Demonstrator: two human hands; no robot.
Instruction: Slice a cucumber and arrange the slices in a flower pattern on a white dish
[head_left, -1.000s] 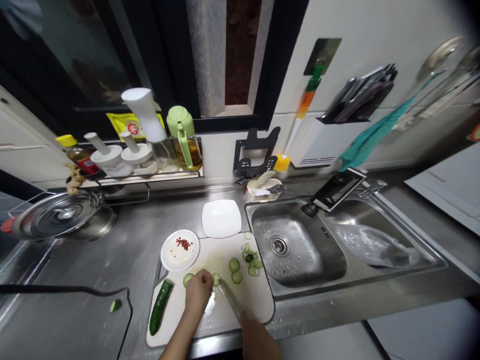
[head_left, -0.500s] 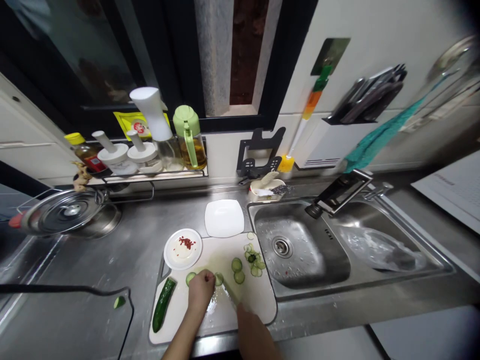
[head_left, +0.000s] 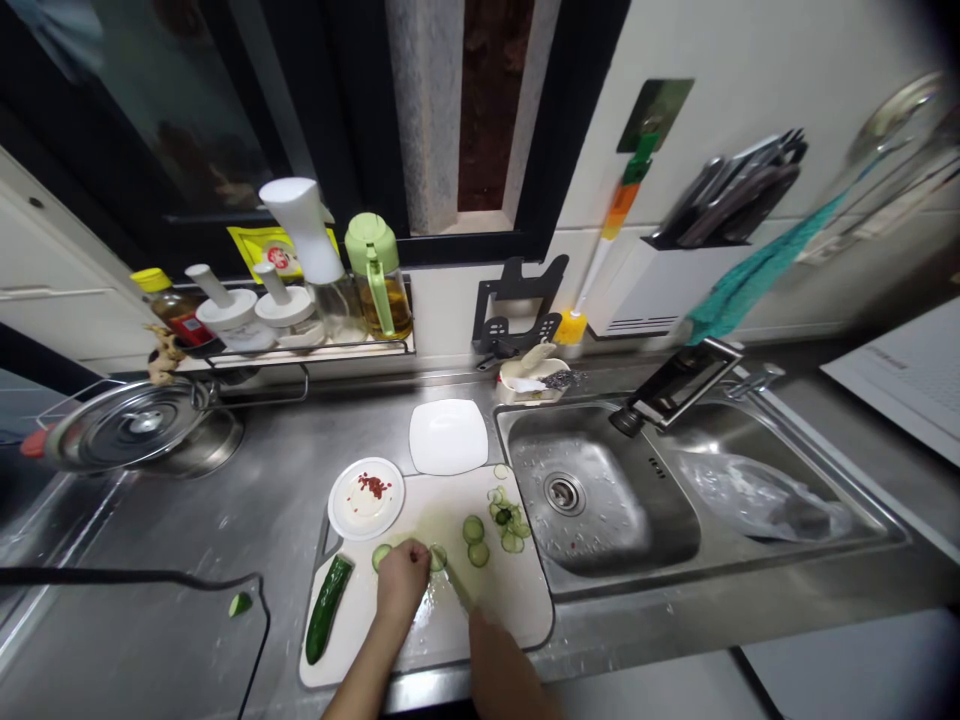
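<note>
My left hand [head_left: 405, 578] is closed over the white cutting board [head_left: 360, 630], its bent fingertips pinching at the edge of a cucumber slice [head_left: 438, 558]; the exact contact is partly hidden. My right hand [head_left: 486, 632] is wrapped round a knife [head_left: 459, 588], whose handle is hidden and whose tip reaches that slice. Left of my left hand lies another cucumber slice [head_left: 381, 556]. A long piece of cucumber [head_left: 328, 608] rests at the board's left side. Two round slices [head_left: 475, 541] and a cluster of thinner slices [head_left: 511, 520] lie to the right.
A small plate with red chopped bits [head_left: 339, 515] overlaps the board's upper left. Behind the board sits a square white plate [head_left: 448, 436]. To the right is a steel sink [head_left: 600, 500]. A cucumber end [head_left: 240, 604] lies on the left counter; bottles and jars fill a rack [head_left: 315, 350].
The knife and my right hand have shifted slightly to the left. My left hand stays almost in place beside the slice.
</note>
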